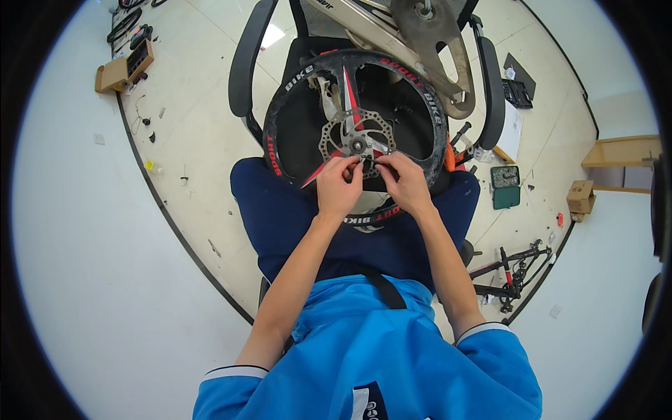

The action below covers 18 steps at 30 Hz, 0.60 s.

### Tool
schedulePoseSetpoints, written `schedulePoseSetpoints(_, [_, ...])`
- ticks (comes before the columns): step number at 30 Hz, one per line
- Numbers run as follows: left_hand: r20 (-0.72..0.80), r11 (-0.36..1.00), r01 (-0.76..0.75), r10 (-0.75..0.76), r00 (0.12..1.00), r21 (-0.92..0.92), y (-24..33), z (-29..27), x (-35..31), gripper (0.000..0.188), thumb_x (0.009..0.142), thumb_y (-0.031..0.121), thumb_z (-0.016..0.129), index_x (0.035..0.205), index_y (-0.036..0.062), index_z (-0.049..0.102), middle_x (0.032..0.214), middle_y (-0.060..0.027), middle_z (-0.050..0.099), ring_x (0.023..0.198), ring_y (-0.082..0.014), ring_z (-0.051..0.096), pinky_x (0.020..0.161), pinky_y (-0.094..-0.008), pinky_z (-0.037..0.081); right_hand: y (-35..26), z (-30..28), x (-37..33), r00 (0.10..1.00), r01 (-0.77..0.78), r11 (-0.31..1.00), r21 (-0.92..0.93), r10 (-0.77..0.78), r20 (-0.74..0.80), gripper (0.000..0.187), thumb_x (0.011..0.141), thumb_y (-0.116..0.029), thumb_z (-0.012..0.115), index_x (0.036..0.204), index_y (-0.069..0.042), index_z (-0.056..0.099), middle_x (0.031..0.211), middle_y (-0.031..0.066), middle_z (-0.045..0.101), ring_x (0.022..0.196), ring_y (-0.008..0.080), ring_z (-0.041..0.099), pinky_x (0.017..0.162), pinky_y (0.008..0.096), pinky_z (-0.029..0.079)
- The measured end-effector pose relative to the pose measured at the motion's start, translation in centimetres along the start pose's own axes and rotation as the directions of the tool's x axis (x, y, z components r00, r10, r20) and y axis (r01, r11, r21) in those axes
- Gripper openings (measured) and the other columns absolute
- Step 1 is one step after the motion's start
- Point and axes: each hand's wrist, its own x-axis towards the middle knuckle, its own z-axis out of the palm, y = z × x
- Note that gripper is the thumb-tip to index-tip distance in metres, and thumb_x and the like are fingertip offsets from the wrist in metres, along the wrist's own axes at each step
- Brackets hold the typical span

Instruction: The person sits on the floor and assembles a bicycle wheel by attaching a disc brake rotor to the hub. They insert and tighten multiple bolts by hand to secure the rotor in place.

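Observation:
Across my lap and a black chair seat lies a bicycle wheel [271, 133] with a black rim and broad red-and-white spokes. A silver brake disc [326, 142] with a drilled rim sits around its hub [358, 145], facing up. My left hand [340, 185] pinches at the lower edge of the disc, thumb and forefinger together. Close beside it, my right hand [404, 183] is closed in a pinch at the same edge. Something small and dark shows between the fingertips of the two hands, but its kind and which hand grips it are unclear.
Chair armrests [241, 77] flank the wheel. Beyond it rests a pale bike frame [364, 24] with a large grey metal part [451, 84]. On the floor are an opened green case [505, 189], a black toolbox [516, 93], a black bike frame [511, 274] and a cardboard box [110, 75].

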Motion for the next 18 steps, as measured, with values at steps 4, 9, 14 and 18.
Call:
schedulePoseSetpoints(4, [0.017, 0.998, -0.05, 0.049, 0.999, 0.045, -0.2, 0.2, 0.7, 0.016, 0.084, 0.004, 0.075, 0.099, -0.0013, 0.075, 0.078, -0.0069, 0.066, 0.059, -0.0137, 0.055, 0.056, -0.0286, 0.046, 0.1, 0.3, 0.3, 1.0, 0.014, 1.0, -0.027, -0.014, 0.012, 0.013, 0.088, -0.004, 0.073, 0.1, -0.001, 0.069, 0.093, 0.0133, 0.068, 0.082, 0.033, 0.068, 0.073, 0.0381, 0.054])
schedulePoseSetpoints(9, [0.039, 0.996, -0.036, 0.033, 0.999, 0.078, 0.3, 0.4, 0.7, 0.016, 0.085, 0.007, 0.075, 0.099, 0.0, 0.076, 0.077, -0.0074, 0.065, 0.058, -0.016, 0.056, 0.057, -0.0304, 0.047, 0.1, 0.0, 0.4, 0.999, -0.002, 0.999, -0.048, 0.004, 0.035, 0.012, 0.088, -0.005, 0.073, 0.099, -0.002, 0.07, 0.093, 0.013, 0.068, 0.083, 0.0331, 0.067, 0.073, 0.0384, 0.053])
schedulePoseSetpoints(14, [0.052, 0.993, -0.043, 0.037, 0.998, 0.112, 0.4, 0.4, 0.7, 0.017, 0.085, 0.009, 0.076, 0.1, 0.0005, 0.076, 0.076, -0.0074, 0.064, 0.057, -0.0165, 0.055, 0.057, -0.0308, 0.047, 1.1, -0.5, 1.0, 0.993, -0.022, 1.0, -0.003, 0.022, 0.114, 0.013, 0.088, -0.007, 0.073, 0.1, -0.002, 0.072, 0.091, 0.0131, 0.068, 0.082, 0.0332, 0.067, 0.072, 0.039, 0.053])
schedulePoseSetpoints(18, [0.057, 0.993, -0.042, 0.036, 0.998, 0.108, 0.5, 0.3, 0.6, 0.017, 0.085, 0.009, 0.076, 0.101, 0.0007, 0.076, 0.076, -0.0071, 0.064, 0.058, -0.0157, 0.055, 0.057, -0.0299, 0.046, 1.4, -1.3, 1.8, 0.976, -0.039, 0.999, -0.032, 0.045, 0.211, 0.014, 0.089, -0.01, 0.072, 0.101, -0.003, 0.073, 0.09, 0.0132, 0.069, 0.082, 0.0338, 0.067, 0.072, 0.039, 0.053])
